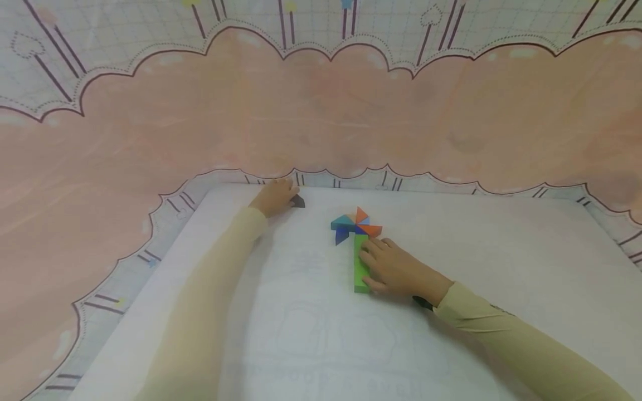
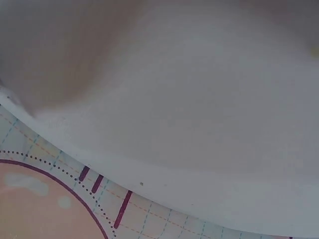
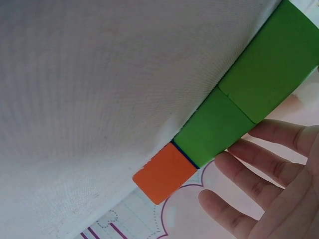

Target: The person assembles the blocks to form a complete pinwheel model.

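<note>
A pinwheel shape of small triangular blocks (image 1: 368, 230) in orange, blue, teal and tan lies on the white tabletop. Below it runs a stem of two green blocks (image 1: 360, 267), set end to end. My right hand (image 1: 396, 267) lies along the stem's right side with its fingertips touching the green. Seen from the right wrist, the fingers are spread and nearly straight against the blocks' edge, and an orange block (image 3: 164, 173) sits beyond the green. My left hand (image 1: 277, 196) rests near the table's far edge, fingers loosely bent, apart from the blocks; its wrist view shows only blur.
The white tabletop (image 1: 501, 239) spreads around the blocks. A peach cloth (image 1: 321, 111) with a scalloped, patterned border lies beyond its far and left edges. A small dark piece (image 1: 298, 201) shows beside the left hand, another dark piece (image 1: 423, 302) under the right wrist.
</note>
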Demonstrator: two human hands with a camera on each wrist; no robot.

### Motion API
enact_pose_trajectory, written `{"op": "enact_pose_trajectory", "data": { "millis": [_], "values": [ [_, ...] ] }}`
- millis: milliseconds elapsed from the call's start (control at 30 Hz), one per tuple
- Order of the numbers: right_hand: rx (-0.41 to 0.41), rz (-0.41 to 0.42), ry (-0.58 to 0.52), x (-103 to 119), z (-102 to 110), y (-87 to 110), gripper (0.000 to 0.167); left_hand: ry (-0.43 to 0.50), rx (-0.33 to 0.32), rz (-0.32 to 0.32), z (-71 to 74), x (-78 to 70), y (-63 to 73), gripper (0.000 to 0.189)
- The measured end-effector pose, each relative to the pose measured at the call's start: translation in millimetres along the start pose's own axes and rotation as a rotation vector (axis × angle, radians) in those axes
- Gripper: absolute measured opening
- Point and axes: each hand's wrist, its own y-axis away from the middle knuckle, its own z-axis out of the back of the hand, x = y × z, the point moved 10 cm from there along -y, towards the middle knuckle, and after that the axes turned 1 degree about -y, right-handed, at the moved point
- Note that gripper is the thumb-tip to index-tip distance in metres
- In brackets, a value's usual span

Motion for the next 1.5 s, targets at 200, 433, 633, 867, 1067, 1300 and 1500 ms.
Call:
{"op": "enact_pose_trajectory", "data": {
  "millis": [200, 433, 633, 867, 1067, 1300, 1500],
  "values": [
    [0.012, -0.006, 0.004, 0, -2, 0.3, 0.042, 0.068, -0.017, -0.056, -0.7, -11.4, 5.2, 0.031],
    [0.009, -0.003, 0.003, 1, 0, 0.3, 0.043, 0.066, -0.039, -0.125, 3.2, -29.8, 11.3, 0.029],
    [0.009, -0.004, 0.006, 1, 0, 0.4, 0.043, 0.061, -0.054, -0.178, 12.8, -46.3, 17.6, 0.03],
    [0.012, -0.008, 0.01, 0, 0, 0.2, 0.044, 0.073, -0.061, -0.238, 23.5, -66.1, 28.3, 0.029],
    [0.016, -0.013, 0.008, -1, -1, -0.2, 0.044, 0.089, -0.104, -0.291, 31.4, -80.9, 39.6, 0.03],
    [0.006, -0.004, 0.015, -1, -2, -0.5, 0.044, 0.08, -0.138, -0.344, 36.4, -98.7, 48.3, 0.029],
    [0.023, -0.013, 0.02, -1, -3, -1.2, 0.046, 0.074, -0.181, -0.41, 43.2, -118.4, 54.6, 0.026]
  ]
}}
